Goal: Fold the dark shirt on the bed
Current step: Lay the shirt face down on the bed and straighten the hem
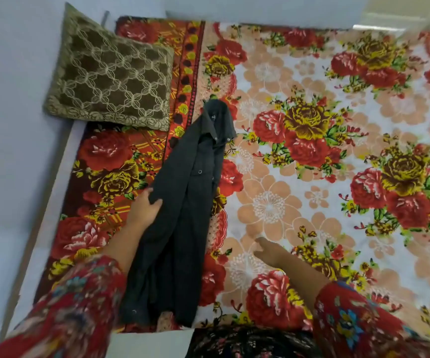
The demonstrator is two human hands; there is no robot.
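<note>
The bed (337, 104) is carrying a floral sheet (268, 210) in red, yellow and peach, and two things are lying on it: a brown patterned cushion (110, 78) near the far left corner, and the dark shirt (182, 208) stretching from just below that cushion toward the near edge.

The left hand (145, 206) is gripping the shirt's left edge about midway along its length, fingers curled over the cloth and thumb pressing on top, so it is closing on a pinch of fabric. The right hand (270, 250) is lying to the right of the shirt, apart from it, holding nothing; its fingers are loosely extended and pointing toward the far left, low over the sheet, though whether they are touching the sheet is unclear. Both forearms are showing red floral sleeves (74, 301).

The shirt is lying as a long narrow strip, its sides turned inward, running diagonally with the collar end pointing away toward the cushion. The collar is sitting rumpled at the top, with small metal snaps showing along the front placket. The lower end is spreading wider and reaching the near edge of the bed.
</note>
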